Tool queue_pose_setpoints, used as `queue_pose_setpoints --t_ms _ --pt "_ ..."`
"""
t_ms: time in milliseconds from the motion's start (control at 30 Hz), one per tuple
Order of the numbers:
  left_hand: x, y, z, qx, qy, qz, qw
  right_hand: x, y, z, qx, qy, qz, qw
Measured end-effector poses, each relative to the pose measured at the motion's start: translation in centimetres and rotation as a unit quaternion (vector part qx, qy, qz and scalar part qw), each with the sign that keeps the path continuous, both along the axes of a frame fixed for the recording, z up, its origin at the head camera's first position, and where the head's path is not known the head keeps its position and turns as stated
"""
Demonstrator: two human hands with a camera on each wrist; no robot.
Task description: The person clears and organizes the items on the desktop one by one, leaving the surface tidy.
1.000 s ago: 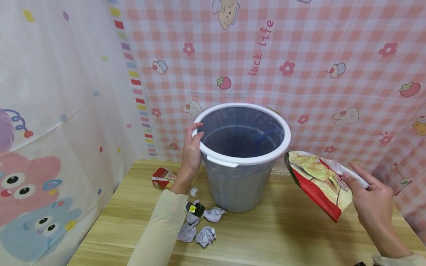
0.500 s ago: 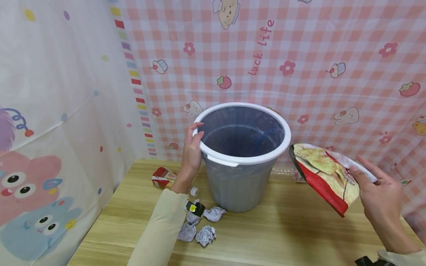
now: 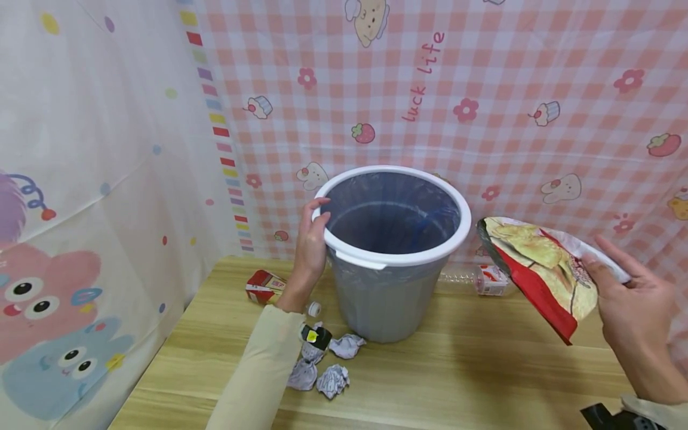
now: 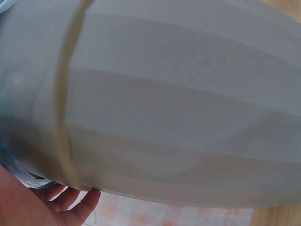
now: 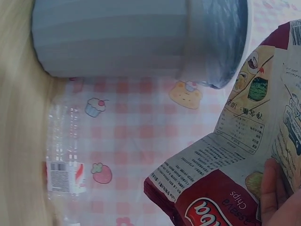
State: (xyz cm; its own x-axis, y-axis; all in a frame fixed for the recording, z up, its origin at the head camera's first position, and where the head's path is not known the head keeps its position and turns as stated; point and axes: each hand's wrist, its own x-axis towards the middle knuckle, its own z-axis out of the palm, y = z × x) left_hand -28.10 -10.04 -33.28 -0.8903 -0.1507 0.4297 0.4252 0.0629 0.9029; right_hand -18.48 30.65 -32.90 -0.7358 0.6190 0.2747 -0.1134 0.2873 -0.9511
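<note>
A grey trash can [image 3: 384,298] with a white rim and a clear liner bag stands on the wooden table. My left hand [image 3: 312,242] grips the rim's left side; in the left wrist view its fingers [image 4: 84,207] curl at the can's edge. My right hand [image 3: 636,304] holds a cassava chips bag [image 3: 543,263], red and cream, up in the air to the right of the can. The right wrist view shows the printed back of the chips bag [image 5: 244,136], with the thumb and fingers [image 5: 270,188] pinching it.
Behind the can on the right lies a clear plastic bottle [image 3: 491,279] with a label. Several crumpled paper balls [image 3: 333,382] lie in front left, near a white bottle cap [image 3: 314,309]. A red and yellow box [image 3: 263,286] sits beside the left forearm. A checked cloth hangs behind.
My right hand has carried the chips bag to the right and slightly up, away from the can, uncovering the bottle behind it. The left hand stays at the rim.
</note>
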Motion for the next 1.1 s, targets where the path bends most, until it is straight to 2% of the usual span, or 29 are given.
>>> queue_pose_setpoints --t_ms 200,333,433,567,633,833,967,1033,1100 --pt "0.1 0.0 0.1 -0.002 -0.004 0.0 1.0 -0.3 0.0 0.7 -0.056 0.046 0.002 0.997" --pt "0.2 0.1 0.2 -0.002 -0.003 0.001 1.0 -0.2 -0.1 1.5 -0.087 0.048 0.008 0.995" --pt "0.2 0.0 0.1 -0.002 -0.002 0.003 1.0 0.1 0.1 2.2 -0.087 0.046 0.038 0.994" --pt "0.1 0.0 0.1 -0.003 -0.003 0.005 1.0 0.3 0.1 2.9 -0.118 0.064 0.084 0.987" --pt "0.1 0.0 0.1 -0.002 -0.003 0.005 1.0 0.3 0.0 3.1 -0.124 0.067 0.091 0.986" --pt "0.1 0.0 0.0 0.008 0.002 -0.004 1.0 0.1 -0.1 3.5 -0.12 0.08 0.111 0.983" --pt "0.1 0.0 0.0 0.017 0.003 -0.009 0.9998 -0.1 -0.4 4.0 -0.087 0.075 0.105 0.988" --pt "0.1 0.0 0.0 0.017 0.002 -0.009 0.9998 -0.2 -0.6 4.5 -0.053 0.064 0.095 0.992" --pt "0.1 0.0 0.0 0.017 0.001 -0.008 0.9998 -0.2 -0.8 4.9 -0.05 0.071 0.104 0.991"
